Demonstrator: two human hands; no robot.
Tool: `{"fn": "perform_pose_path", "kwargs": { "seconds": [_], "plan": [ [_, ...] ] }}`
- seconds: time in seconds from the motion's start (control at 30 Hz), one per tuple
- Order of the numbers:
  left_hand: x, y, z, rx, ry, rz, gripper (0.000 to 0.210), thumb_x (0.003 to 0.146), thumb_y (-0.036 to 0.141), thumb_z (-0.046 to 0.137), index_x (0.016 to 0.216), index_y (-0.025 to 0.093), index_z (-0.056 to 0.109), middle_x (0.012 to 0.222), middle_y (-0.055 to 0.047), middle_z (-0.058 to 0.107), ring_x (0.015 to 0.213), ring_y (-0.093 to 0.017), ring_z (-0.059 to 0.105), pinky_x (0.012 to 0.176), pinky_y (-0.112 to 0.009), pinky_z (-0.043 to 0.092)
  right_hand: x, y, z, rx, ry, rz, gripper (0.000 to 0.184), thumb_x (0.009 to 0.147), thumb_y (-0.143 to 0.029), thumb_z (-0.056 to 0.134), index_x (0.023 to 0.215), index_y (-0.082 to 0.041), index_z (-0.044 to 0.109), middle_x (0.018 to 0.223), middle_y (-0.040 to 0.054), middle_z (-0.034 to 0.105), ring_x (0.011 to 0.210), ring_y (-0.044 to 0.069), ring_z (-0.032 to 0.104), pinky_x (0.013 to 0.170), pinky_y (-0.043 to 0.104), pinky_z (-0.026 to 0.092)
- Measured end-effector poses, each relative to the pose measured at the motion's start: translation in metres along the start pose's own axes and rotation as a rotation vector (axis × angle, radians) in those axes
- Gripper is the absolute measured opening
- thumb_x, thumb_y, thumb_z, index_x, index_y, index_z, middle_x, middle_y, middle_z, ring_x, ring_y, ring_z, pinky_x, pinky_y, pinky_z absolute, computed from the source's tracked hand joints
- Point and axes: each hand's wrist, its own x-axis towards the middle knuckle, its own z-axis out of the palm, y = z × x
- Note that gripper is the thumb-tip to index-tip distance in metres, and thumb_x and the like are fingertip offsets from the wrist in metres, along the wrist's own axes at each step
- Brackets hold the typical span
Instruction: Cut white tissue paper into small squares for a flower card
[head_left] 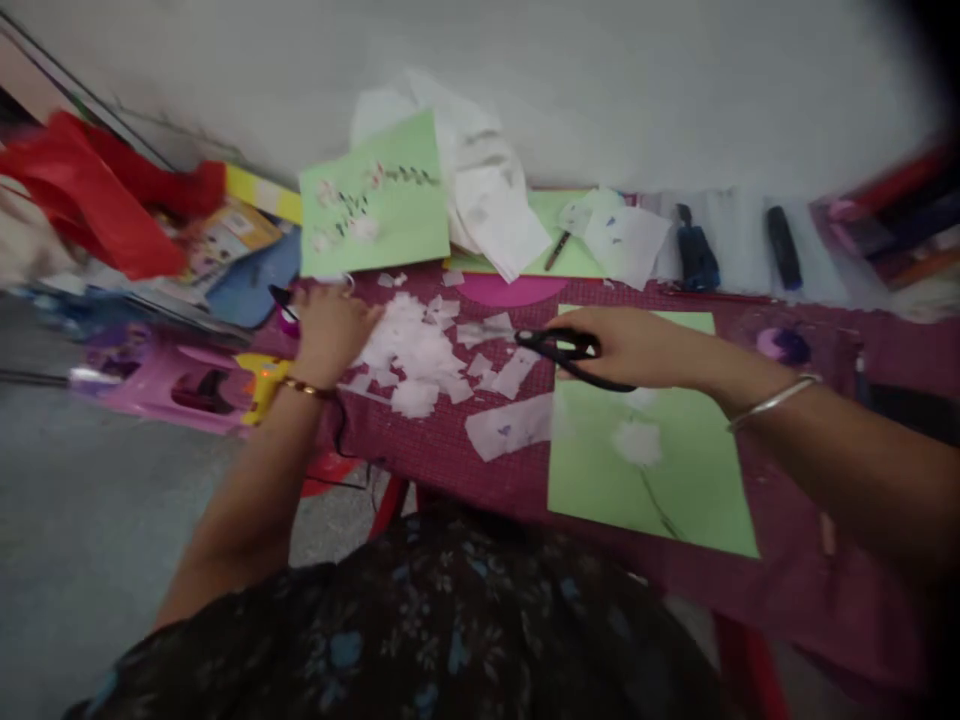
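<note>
My right hand [626, 345] grips black-handled scissors [551, 347] by the loops; the blades point left over loose paper scraps. Under that hand lies a green sheet [690, 470] with a white paper blossom [637, 440] and a thin drawn stem. Beside the left edge of a heap of white paper bits [412, 345], my left hand [334, 325] rests palm down with its thumb apart, and I see nothing held in it, though motion blurs the fingers. A dark, purple-ended object [285, 308] is just left of it. A white paper strip [510, 425] lies between heap and sheet.
A second green sheet [375, 205] with blossoms leans at the back, by crumpled white paper [487, 180]. Dark pens or markers [697, 255] lie back right. A red bag [97, 190] and a pink-and-yellow plastic item [202, 380] are left of the maroon table [420, 450].
</note>
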Motion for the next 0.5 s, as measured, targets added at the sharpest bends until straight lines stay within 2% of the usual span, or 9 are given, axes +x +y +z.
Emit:
{"fn": "perform_pose_path", "kwargs": {
  "seconds": [0.07, 0.13, 0.17, 0.2, 0.23, 0.3, 0.4, 0.43, 0.5],
  "plan": [
    [-0.016, 0.014, -0.006, 0.177, 0.135, 0.019, 0.033, 0.096, 0.037, 0.053, 0.093, 0.011, 0.072, 0.131, -0.012, 0.064, 0.130, -0.034, 0.044, 0.115, -0.061, 0.015, -0.024, 0.015, -0.004, 0.189, 0.024, 0.081, 0.049, 0.086, -0.041, 0.065, 0.126, -0.012, 0.062, 0.097, 0.0092, 0.071, 0.081, 0.022, 0.061, 0.070, 0.030, 0.043],
    [-0.035, 0.034, -0.009, 0.180, 0.177, 0.012, 0.032, 0.094, 0.036, 0.057, 0.118, 0.016, 0.067, 0.152, -0.003, 0.047, 0.140, -0.034, 0.035, 0.116, -0.059, 0.016, -0.046, 0.025, -0.004, 0.383, 0.068, 0.144, 0.057, 0.083, -0.047, 0.069, 0.128, -0.013, 0.060, 0.100, 0.0077, 0.069, 0.083, 0.020, 0.061, 0.072, 0.030, 0.045],
    [-0.046, 0.046, -0.008, 0.172, 0.205, 0.005, 0.045, 0.091, 0.034, 0.062, 0.134, 0.020, 0.058, 0.159, -0.002, 0.038, 0.142, -0.035, 0.032, 0.117, -0.059, 0.017, -0.056, 0.029, -0.003, 0.466, 0.087, 0.171, 0.058, 0.083, -0.047, 0.071, 0.129, -0.014, 0.059, 0.104, 0.0078, 0.069, 0.086, 0.020, 0.061, 0.074, 0.030, 0.046],
    [-0.056, 0.059, -0.006, 0.180, 0.151, 0.016, 0.062, 0.089, 0.032, 0.065, 0.146, 0.021, 0.046, 0.162, -0.005, 0.032, 0.144, -0.038, 0.029, 0.116, -0.059, 0.021, -0.065, 0.032, -0.003, 0.535, 0.098, 0.198, 0.058, 0.083, -0.047, 0.071, 0.130, -0.015, 0.059, 0.108, 0.0079, 0.068, 0.089, 0.020, 0.061, 0.076, 0.030, 0.047],
    [-0.066, 0.072, -0.002, 0.178, 0.125, 0.036, 0.068, 0.087, 0.032, 0.067, 0.149, 0.017, 0.042, 0.160, -0.011, 0.036, 0.141, -0.040, 0.034, 0.114, -0.060, 0.025, -0.072, 0.034, -0.002, 0.586, 0.103, 0.223, 0.057, 0.083, -0.046, 0.072, 0.131, -0.016, 0.059, 0.110, 0.0077, 0.067, 0.091, 0.020, 0.061, 0.078, 0.031, 0.048],
    [-0.084, 0.096, 0.010, 0.074, -0.051, 0.154, 0.052, 0.089, 0.034, 0.063, 0.136, 0.011, 0.056, 0.137, -0.017, 0.060, 0.125, -0.036, 0.053, 0.107, -0.054, 0.038, -0.085, 0.036, 0.000, 0.636, 0.107, 0.251, 0.056, 0.083, -0.047, 0.073, 0.131, -0.020, 0.060, 0.109, 0.0065, 0.067, 0.092, 0.020, 0.062, 0.081, 0.032, 0.049],
    [-0.101, 0.120, 0.026, -0.180, -0.386, 0.291, 0.028, 0.095, 0.034, 0.054, 0.112, 0.017, 0.069, 0.107, -0.010, 0.072, 0.100, -0.025, 0.066, 0.090, -0.039, 0.051, -0.095, 0.038, 0.002, 0.652, 0.103, 0.230, 0.057, 0.079, -0.050, 0.075, 0.127, -0.023, 0.063, 0.110, 0.0067, 0.069, 0.096, 0.025, 0.064, 0.085, 0.037, 0.052],
    [-0.103, 0.125, 0.029, -0.215, -0.431, 0.288, 0.026, 0.096, 0.033, 0.052, 0.108, 0.018, 0.070, 0.103, -0.008, 0.073, 0.096, -0.023, 0.066, 0.086, -0.036, 0.051, -0.097, 0.039, 0.003, 0.655, 0.094, 0.217, 0.057, 0.078, -0.050, 0.076, 0.126, -0.023, 0.064, 0.112, 0.0071, 0.070, 0.099, 0.027, 0.065, 0.087, 0.039, 0.053],
    [-0.100, 0.129, 0.033, -0.216, -0.437, 0.248, 0.023, 0.096, 0.031, 0.051, 0.102, 0.019, 0.070, 0.098, -0.008, 0.072, 0.089, -0.021, 0.066, 0.078, -0.034, 0.050, -0.100, 0.042, 0.006, 0.651, 0.074, 0.208, 0.057, 0.077, -0.049, 0.076, 0.126, -0.023, 0.064, 0.117, 0.0079, 0.070, 0.102, 0.029, 0.066, 0.089, 0.041, 0.053]
  ]
}}
